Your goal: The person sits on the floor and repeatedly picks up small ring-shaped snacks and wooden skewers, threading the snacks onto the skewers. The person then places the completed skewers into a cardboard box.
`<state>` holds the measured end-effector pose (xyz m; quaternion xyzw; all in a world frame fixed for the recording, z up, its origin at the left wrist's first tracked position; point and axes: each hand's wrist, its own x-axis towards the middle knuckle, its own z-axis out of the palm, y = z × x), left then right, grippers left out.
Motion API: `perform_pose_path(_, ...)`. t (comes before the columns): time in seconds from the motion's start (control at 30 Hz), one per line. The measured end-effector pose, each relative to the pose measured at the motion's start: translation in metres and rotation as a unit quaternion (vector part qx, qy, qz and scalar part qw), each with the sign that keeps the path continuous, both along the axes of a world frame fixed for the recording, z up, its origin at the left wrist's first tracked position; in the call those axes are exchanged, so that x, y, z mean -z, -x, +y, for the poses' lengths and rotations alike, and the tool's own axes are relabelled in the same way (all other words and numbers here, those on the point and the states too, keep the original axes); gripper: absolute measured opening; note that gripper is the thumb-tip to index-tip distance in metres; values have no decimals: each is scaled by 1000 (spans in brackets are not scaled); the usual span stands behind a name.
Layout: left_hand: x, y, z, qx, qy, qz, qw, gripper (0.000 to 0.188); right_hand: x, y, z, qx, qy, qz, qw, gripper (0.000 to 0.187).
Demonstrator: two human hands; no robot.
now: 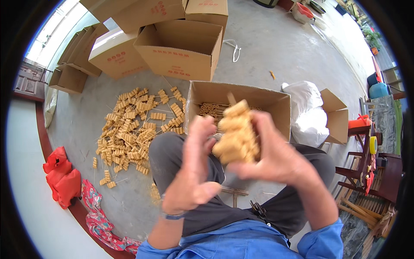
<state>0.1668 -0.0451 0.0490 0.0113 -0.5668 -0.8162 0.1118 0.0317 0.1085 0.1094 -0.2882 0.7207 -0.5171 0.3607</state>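
Observation:
In front of my lap I hold a bundle of tan, ridged skewers (236, 136), blurred by motion, with a stick end showing at its top. My right hand (274, 151) is closed around the bundle's right side. Beside its left side is my left hand (192, 166), thumb spread away and fingers up, not wrapped around it. Just beyond the hands stands an open cardboard box (276, 105), with rows of skewers (209, 108) lying inside. To the left, a large loose pile of the same skewers (129, 125) with thin pale sticks lies on the grey floor.
Several cardboard boxes (179, 47) stand at the far left. White plastic bags (308, 112) and another open carton (336, 118) sit right of the box. A red bag (62, 179) and patterned cloth (97, 209) lie at the left wall. Wooden chairs (362, 151) stand at right.

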Motion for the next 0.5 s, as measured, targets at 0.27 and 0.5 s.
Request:
perform_pose_path(0.27,34,0,-58,-203,266,-89,938,87,113,117,-10,-114,-327,279,896,77)
perform_pose_path(0.5,42,11,-52,-263,187,-68,944,69,252,107,-68,-247,-438,310,807,74)
